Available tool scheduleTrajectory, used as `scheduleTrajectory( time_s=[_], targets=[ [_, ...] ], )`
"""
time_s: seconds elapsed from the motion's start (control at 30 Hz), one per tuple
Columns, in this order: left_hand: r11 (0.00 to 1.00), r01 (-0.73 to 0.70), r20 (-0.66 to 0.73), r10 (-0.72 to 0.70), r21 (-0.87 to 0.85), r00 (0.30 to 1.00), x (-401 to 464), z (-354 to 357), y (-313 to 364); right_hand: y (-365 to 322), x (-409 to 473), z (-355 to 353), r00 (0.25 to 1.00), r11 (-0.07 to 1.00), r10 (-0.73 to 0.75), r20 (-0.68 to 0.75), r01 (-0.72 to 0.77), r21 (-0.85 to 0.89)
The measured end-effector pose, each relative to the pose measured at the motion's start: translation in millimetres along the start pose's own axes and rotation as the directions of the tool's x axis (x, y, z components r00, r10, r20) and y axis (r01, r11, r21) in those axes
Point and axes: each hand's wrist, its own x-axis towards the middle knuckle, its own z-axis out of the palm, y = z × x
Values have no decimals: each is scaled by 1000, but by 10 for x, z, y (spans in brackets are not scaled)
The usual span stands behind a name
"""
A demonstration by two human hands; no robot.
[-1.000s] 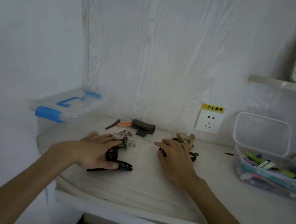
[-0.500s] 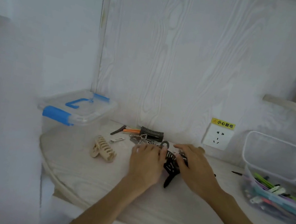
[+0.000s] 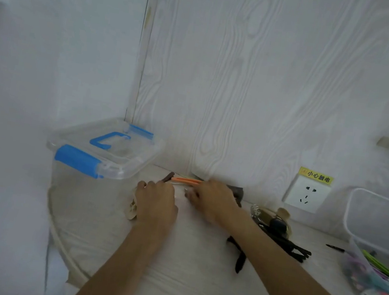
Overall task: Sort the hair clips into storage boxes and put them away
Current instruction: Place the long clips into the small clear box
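Orange hair clip (image 3: 186, 181) lengthwise left-right

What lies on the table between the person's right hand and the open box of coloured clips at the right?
In the head view, a heap of black hair clips lies between the right hand and the open box.
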Motion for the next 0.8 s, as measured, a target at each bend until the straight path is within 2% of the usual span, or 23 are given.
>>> scheduleTrajectory(
  time_s=[0.17,0.23,0.3,0.37,0.43,0.47,0.53,0.6,0.7,0.8],
  targets=[
    [999,-34,-5,34,-19,999,46,57,-19,424,-92,-48,996,982,80,30,-74,-171],
    [999,-47,-4,47,-19,999,52,75,-13,477,-45,-27,997,989,71,-30,-74,-128],
    [999,-35,59,35,5,998,52,94,-14,407,50,31,995,999,31,-100,-27,35],
    [997,-26,132,17,66,991,54,100,-13,263,169,113,1000,988,-2,-29,6,154],
    [995,-38,155,23,93,988,41,86,-11,121,268,249,994,992,1,112,-15,125],
    [996,-41,154,28,80,988,35,79,-9,71,296,314,994,997,9,110,-18,75],
    [999,-29,128,26,22,991,25,64,-7,34,326,379,998,1000,0,-58,-1,-14],
    [999,-10,77,13,-38,997,31,68,-10,41,322,359,983,1000,-21,-183,18,-20],
    [997,-1,17,2,-83,1000,40,79,-8,93,245,308,981,998,-63,-186,59,-26],
    [998,-23,2,23,-51,1000,42,97,-11,132,66,272,977,994,-110,-182,110,-11]
  ],
)
